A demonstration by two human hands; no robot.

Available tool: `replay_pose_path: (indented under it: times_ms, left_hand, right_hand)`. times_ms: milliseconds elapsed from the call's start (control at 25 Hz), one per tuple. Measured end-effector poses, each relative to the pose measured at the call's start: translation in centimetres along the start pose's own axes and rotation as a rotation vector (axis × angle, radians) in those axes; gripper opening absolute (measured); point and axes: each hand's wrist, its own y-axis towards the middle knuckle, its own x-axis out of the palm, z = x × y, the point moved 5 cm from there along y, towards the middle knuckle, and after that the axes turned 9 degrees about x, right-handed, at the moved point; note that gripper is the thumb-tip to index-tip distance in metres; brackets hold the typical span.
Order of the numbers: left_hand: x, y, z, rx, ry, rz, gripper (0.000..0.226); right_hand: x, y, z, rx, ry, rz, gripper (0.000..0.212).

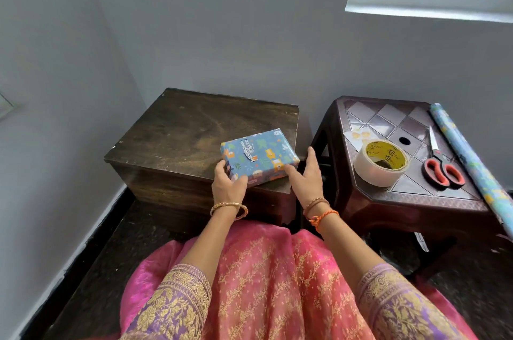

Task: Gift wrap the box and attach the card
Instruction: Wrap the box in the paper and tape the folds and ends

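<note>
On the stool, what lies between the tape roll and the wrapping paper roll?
In the head view, the orange-handled scissors lie between the tape roll and the wrapping paper roll, blades pointing away from the person, on the brown stool.

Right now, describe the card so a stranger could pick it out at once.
Find the brown plastic stool on the right, under the window. On its top, the card lies flat at the far left corner, just behind the tape roll. It is the only pale flat sheet there, with faint yellow marks.

wrapped box (pixel 259 158), 2 hands touching it
</note>
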Motion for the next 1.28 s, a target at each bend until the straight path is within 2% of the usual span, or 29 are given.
replay_pose_path:
  times_ms: [80, 120, 200, 320, 440, 560, 600, 680, 760, 880, 1000, 1040, 1120, 1200, 1280]
  left_hand:
    - [0.1, 0.2, -0.1, -0.032, -0.052, 0.014, 0.056]
    - [0.0, 0.4, -0.2, -0.038, -0.057, 0.030, 0.055]
    - [-0.2, 0.9, -0.4, -0.035, -0.051, 0.045, 0.051]
    - [-0.3, 1.5, -0.6, 0.017, -0.090, 0.019, 0.045]
    - [-0.3, 1.8, -0.3, 0.058, -0.156, 0.035, 0.045]
    - [-0.1, 2.7, -0.1, 0.051, -0.150, 0.014, 0.050]
    - [-0.2, 3.2, -0.1, 0.041, -0.142, 0.031, 0.052]
    - [-0.7, 4.1, -0.4, 0.008, -0.164, 0.096, 0.051]
    - [-0.4, 4.7, -0.6, -0.009, -0.223, 0.106, 0.049]
    - [0.8, 5.4, -0.4, -0.009, -0.264, 0.016, 0.046]
    - [1.4, 7.1, 0.0, 0.031, -0.101, -0.042, 0.049]
    - [1.4, 7.8, 0.1, 0.068, -0.017, -0.040, 0.049]
    - [1.4, 9.0, 0.2, 0.146, 0.093, -0.005, 0.043]
    - [1.5, 9.8, 0.0, 0.162, 0.085, 0.058, 0.043]
    - [1.6, 10.4, -0.2, 0.148, 0.025, 0.109, 0.049]
  right_hand:
    - [0.4, 0.3, 0.0, 0.033, 0.068, -0.048, 0.016]
    - [0.6, 0.4, 0.0, 0.024, 0.061, -0.022, 0.014]
    - [0.5, 0.8, 1.0, 0.056, 0.062, 0.005, 0.033]
    - [0.5, 0.4, 2.0, 0.059, 0.200, -0.009, 0.021]
    - [0.5, 0.7, 1.6, 0.028, 0.302, -0.093, 0.022]
    - [0.8, 1.8, 1.2, 0.124, 0.321, -0.159, 0.014]
    - [0.6, 2.3, 1.2, 0.135, 0.298, -0.145, 0.018]
    - [-0.2, 2.8, 1.1, 0.121, 0.246, -0.115, 0.044]
    - [-0.4, 3.6, 0.8, 0.092, 0.250, -0.134, 0.054]
    - [1.3, 4.2, 0.3, 0.111, 0.323, -0.276, 0.046]
    - [3.5, 5.0, 0.1, 0.103, 0.391, -0.361, 0.042]
    - [4.1, 5.3, 0.2, 0.059, 0.357, -0.343, 0.036]
    - [5.0, 6.0, 0.3, -0.031, 0.288, -0.292, 0.041]
    - [5.3, 6.7, 0.0, -0.098, 0.240, -0.210, 0.045]
    - [5.5, 7.5, -0.3, -0.145, 0.179, -0.131, 0.041]
